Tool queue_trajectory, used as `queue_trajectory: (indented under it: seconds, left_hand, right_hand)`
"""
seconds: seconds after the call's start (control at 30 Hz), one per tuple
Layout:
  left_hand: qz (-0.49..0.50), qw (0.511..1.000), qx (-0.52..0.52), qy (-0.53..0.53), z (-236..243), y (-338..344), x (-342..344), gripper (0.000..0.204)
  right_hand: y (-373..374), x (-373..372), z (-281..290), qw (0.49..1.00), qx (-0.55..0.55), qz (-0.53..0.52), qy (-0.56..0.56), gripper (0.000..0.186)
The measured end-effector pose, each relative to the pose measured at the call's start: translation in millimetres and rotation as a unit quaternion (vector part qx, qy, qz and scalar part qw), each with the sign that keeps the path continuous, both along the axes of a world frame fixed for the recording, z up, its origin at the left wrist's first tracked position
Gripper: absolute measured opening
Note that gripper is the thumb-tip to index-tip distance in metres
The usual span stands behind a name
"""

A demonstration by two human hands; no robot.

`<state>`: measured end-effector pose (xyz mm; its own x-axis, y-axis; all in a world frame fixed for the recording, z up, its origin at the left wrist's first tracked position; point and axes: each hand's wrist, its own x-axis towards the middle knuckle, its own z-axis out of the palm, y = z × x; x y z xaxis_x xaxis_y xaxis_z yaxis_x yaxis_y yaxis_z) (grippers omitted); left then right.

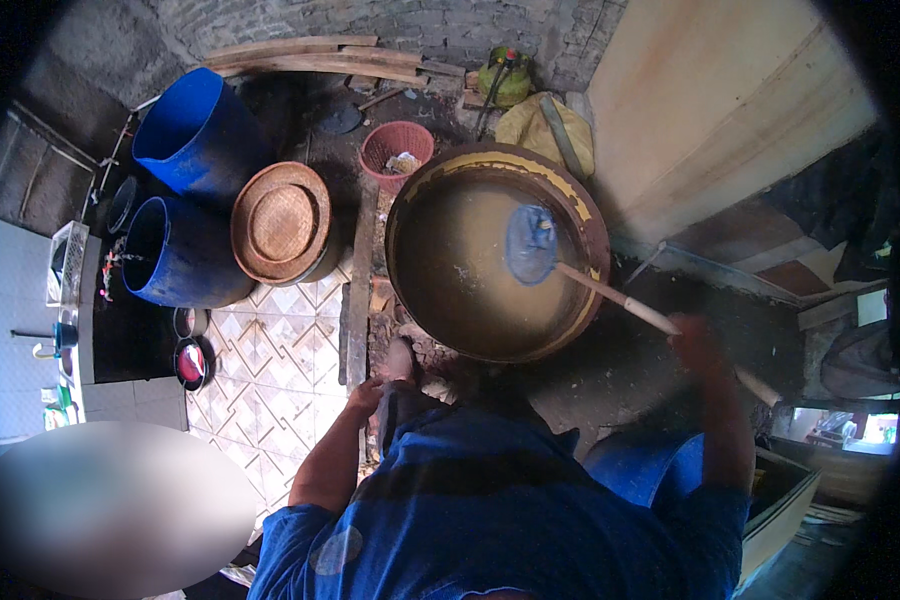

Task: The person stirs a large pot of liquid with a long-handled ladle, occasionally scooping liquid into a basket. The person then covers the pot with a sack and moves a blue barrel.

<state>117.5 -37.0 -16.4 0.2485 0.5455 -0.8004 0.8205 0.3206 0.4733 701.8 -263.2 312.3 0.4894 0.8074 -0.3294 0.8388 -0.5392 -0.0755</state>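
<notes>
My right hand (pixel 698 345) is closed around the long wooden handle of a blue mesh scoop net (pixel 530 245). The net hangs inside a large round vat (pixel 402 290) with a worn yellow and brown rim, over cloudy tan liquid (pixel 480 285). Whether the mesh touches the liquid is hard to tell. Something small and blue shows in the net. The handle crosses the vat's right rim and runs on past my hand. My left hand (pixel 367 396) rests by my bent leg, its fingers loosely extended and holding nothing.
Two blue barrels (pixel 205 255) stand at left, beside round woven trays (pixel 282 222). A red plastic basket (pixel 397 150) sits beyond the vat, near a green gas cylinder (pixel 505 78) and a yellowish sack (pixel 540 130). Another blue barrel (pixel 635 465) is close at my right.
</notes>
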Motion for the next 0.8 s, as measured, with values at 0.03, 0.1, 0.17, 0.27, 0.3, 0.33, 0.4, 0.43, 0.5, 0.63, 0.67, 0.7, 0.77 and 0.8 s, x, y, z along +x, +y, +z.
queue_trajectory:
  seconds: [0.03, 0.1, 0.17, 0.27, 0.3, 0.33, 0.4, 0.43, 0.5, 0.63, 0.67, 0.7, 0.77, 0.8]
  left_hand:
    - [0.009, 1.0, -0.002, -0.002, -3.8, -2.0, -2.0, 0.045]
    - [0.027, 1.0, -0.005, -0.005, -12.1, -4.2, -7.4, 0.046]
    - [0.023, 0.999, 0.017, -0.015, -18.1, -6.2, -11.1, 0.045]
    - [0.003, 1.0, 0.009, 0.008, -14.9, -8.9, -13.2, 0.046]
    - [-0.007, 0.999, -0.003, 0.032, -11.4, -8.3, -11.6, 0.046]
    - [-0.002, 1.0, -0.002, 0.023, -7.2, -8.0, -9.0, 0.046]
    - [0.004, 0.999, -0.012, 0.041, 1.7, -7.4, -4.2, 0.046]
    - [0.011, 1.0, -0.011, 0.027, 5.1, -7.0, -1.5, 0.046]
    - [0.02, 0.999, -0.019, 0.033, 9.5, -8.3, 1.4, 0.046]
    - [0.027, 0.999, -0.012, 0.012, 5.2, -8.9, 2.2, 0.047]
    - [0.036, 0.999, -0.016, 0.01, 2.4, -9.5, 1.9, 0.047]
    - [0.043, 0.998, -0.027, 0.026, -0.6, -10.2, 1.2, 0.048]
    - [0.062, 0.997, -0.04, -0.004, -6.8, -11.5, -2.4, 0.048]
    - [0.067, 0.996, -0.052, 0.0, -9.9, -12.0, -5.4, 0.048]
  right_hand:
    - [1.2, 4.4, 1.7, 1.0, -0.005, -0.001, -0.016, 0.027]
    - [1.1, 10.3, 6.2, 0.996, -0.053, -0.028, -0.062, 0.025]
    - [4.8, 14.7, 8.2, 0.99, -0.098, 0.007, -0.098, 0.025]
    - [6.1, 15.3, 10.4, 0.985, -0.146, 0.026, -0.087, 0.024]
    - [5.5, 14.9, 10.6, 0.984, -0.159, 0.029, -0.076, 0.024]
    - [4.7, 14.4, 10.1, 0.986, -0.155, 0.036, -0.051, 0.024]
    - [1.3, 13.1, 7.3, 0.986, -0.152, 0.065, -0.009, 0.025]
    - [-1.3, 11.9, 4.5, 0.987, -0.142, 0.072, 0.008, 0.026]
    - [-7.7, 8.4, -4.6, 0.986, -0.124, 0.104, 0.035, 0.029]
    - [-11.3, 2.0, -36.6, 0.978, -0.106, 0.128, 0.126, 0.033]
    - [-13.0, -4.3, -47.2, 0.977, -0.083, 0.125, 0.149, 0.034]
    - [-14.2, -8.4, -56.3, 0.978, -0.077, 0.111, 0.161, 0.034]
    - [-12.7, -17.7, -75.6, 0.959, -0.088, 0.063, 0.264, 0.032]
    - [-11.8, -24.8, -86.3, 0.947, -0.082, 0.055, 0.304, 0.031]
